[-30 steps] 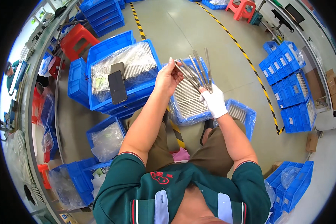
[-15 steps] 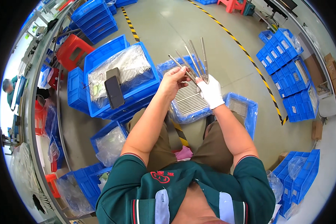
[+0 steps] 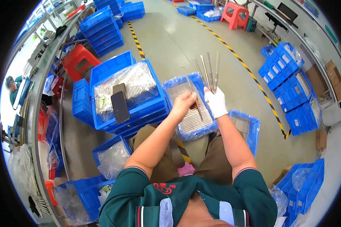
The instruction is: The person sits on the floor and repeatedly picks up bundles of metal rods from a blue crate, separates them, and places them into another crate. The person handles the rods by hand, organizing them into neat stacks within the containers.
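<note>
My bare left hand (image 3: 184, 104) is closed around a slim metal rod (image 3: 199, 109), which slants over a blue bin (image 3: 175, 130) lined with clear plastic. Rows of similar rods (image 3: 193, 125) lie in that bin. To the right, my right hand (image 3: 216, 103), in a white glove, grips several slim metal rods (image 3: 210, 72) that fan upward from its fingers. The two hands are apart. Beside my right forearm stands another plastic-lined blue bin (image 3: 257, 130), also with rods in it.
At the left, stacked blue crates (image 3: 147, 113) hold plastic-covered rods, with a black phone (image 3: 120, 107) on top. A red stool (image 3: 79, 62) stands beyond them. More blue crates (image 3: 297, 94) are stacked at the right. Yellow-black tape (image 3: 246, 68) marks the floor.
My hands have moved apart. The left has drawn one rod away from the fan and lowered it over the bin; the right keeps the others. The view has tilted up slightly.
</note>
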A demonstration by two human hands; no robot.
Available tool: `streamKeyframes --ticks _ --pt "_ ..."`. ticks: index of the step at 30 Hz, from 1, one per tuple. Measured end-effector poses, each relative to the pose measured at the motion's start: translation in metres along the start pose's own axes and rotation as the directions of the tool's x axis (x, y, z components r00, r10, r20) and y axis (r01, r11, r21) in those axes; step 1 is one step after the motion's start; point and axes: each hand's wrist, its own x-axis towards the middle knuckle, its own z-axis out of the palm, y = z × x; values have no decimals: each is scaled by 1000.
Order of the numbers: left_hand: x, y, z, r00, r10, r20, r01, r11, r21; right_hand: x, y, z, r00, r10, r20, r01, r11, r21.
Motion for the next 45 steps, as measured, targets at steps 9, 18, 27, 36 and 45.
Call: streamKeyframes --ticks 9,18,27,36,45 --pt "-14 -2 20 927 -180 329 229 966 -117 -2 -23 -10 964 226 141 -266 848 459" --pt "-15 -3 22 920 -188 345 254 954 -158 6 -13 -16 968 252 11 -224 838 498" --pt "-16 17 -26 961 -110 255 181 944 -274 33 -1 -72 955 275 -107 -125 704 700" --pt "-9 3 -5 796 -83 599 385 834 -395 -7 -9 4 979 86 183 -91 996 19" --pt "-4 13 -34 978 -191 86 203 965 -166 -16 5 12 984 -153 92 178 876 -449"
